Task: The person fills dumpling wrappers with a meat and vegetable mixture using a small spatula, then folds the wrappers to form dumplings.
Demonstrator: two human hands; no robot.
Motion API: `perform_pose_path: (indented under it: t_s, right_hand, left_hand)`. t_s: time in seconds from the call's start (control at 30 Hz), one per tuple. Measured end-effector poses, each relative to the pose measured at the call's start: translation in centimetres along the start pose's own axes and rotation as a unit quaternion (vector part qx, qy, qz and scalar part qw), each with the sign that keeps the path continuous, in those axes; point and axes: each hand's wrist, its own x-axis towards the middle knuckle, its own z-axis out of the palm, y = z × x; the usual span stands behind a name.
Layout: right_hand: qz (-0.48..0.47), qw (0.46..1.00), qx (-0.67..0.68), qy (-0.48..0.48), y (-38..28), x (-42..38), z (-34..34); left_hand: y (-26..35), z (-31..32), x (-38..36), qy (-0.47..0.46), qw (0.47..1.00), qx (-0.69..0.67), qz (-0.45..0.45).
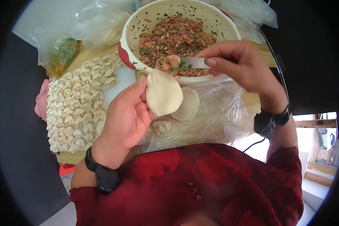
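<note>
My left hand [126,115] holds a round dough wrapper [164,93] up by its edge, just in front of the bowl. In my right hand [237,62] is a metal spoon [196,63], gripped by its flat handle, with a lump of meat filling [171,62] at its far end. Beneath the spoon stands a large cream bowl [132,34] with minced meat and chopped greens [177,35] inside. More wrappers [190,105] lie behind the held one, on clear plastic. A small folded dumpling [162,127] sits close to my left fingers.
Rows of shaped dumplings [77,101] cover a board at the left. Plastic bags [98,24] lie at the back left, one with something green in it [67,52]. Another bag [248,17] is behind the bowl. A pink cloth [42,100] hangs at the left edge.
</note>
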Motion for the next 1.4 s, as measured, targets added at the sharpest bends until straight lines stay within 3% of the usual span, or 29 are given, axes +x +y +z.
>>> perform_pose_path:
  t_s: [0.03, 0.1, 0.23, 0.27, 0.4, 0.47, 0.6, 0.67, 0.8, 0.87, 0.97, 1.1, 1.27, 1.4]
  right_hand:
    - [-0.002, 1.0, -0.001, -0.003, -0.2, -0.5, 0.7]
    - [-0.198, 0.945, -0.245, 0.087, -0.1, -1.6, 1.9]
    - [-0.286, 0.863, -0.405, 0.096, 0.0, -3.3, 3.0]
    - [-0.27, 0.864, -0.417, 0.083, -0.2, -3.8, 3.1]
    - [-0.273, 0.901, -0.313, 0.126, 0.2, -3.9, 2.3]
    - [-0.158, 0.942, -0.266, 0.131, -0.8, -4.3, 2.0]
    - [-0.185, 0.93, -0.28, 0.151, 0.3, -3.9, 3.0]
    - [-0.244, 0.908, -0.305, 0.15, 0.5, -3.8, 3.7]
    - [-0.226, 0.923, -0.264, 0.163, 0.6, -3.8, 3.7]
    - [-0.088, 0.958, -0.193, 0.191, 0.0, -4.0, 3.2]
    - [-0.072, 0.968, -0.13, 0.203, 1.8, -3.9, 3.5]
    - [-0.091, 0.96, -0.177, 0.199, 0.7, -4.3, 3.7]
    - [-0.231, 0.908, -0.29, 0.197, 1.6, -4.0, 4.0]
    - [-0.16, 0.948, -0.157, 0.225, 0.4, -4.6, 4.5]
  left_hand:
    - [0.3, 0.1, 0.1, -0.01, 1.0, -0.022, 0.008]
    - [1.0, 0.6, 0.1, -0.036, 0.999, -0.024, 0.014]
    - [1.3, 0.9, 0.3, -0.073, 0.996, -0.042, 0.021]
    - [1.3, 0.8, 0.3, -0.074, 0.996, -0.042, 0.022]
    - [1.2, 0.6, 0.7, -0.062, 0.997, -0.029, 0.034]
    - [1.4, 0.7, 0.8, -0.049, 0.998, -0.021, 0.04]
    - [1.5, 1.0, 1.1, -0.068, 0.997, -0.021, 0.037]
    - [1.4, 0.9, 1.2, -0.068, 0.997, -0.02, 0.037]
    - [1.3, 0.9, 1.3, -0.04, 0.998, -0.012, 0.037]
    - [1.3, 0.9, 1.3, -0.028, 0.999, -0.009, 0.041]
    - [1.4, 1.0, 1.5, -0.026, 0.999, -0.002, 0.047]
    - [1.2, 1.1, 1.6, -0.03, 0.999, -0.009, 0.043]
    - [1.2, 1.0, 1.6, -0.042, 0.998, -0.017, 0.039]
    - [1.0, 0.9, 1.4, -0.068, 0.997, -0.023, 0.032]
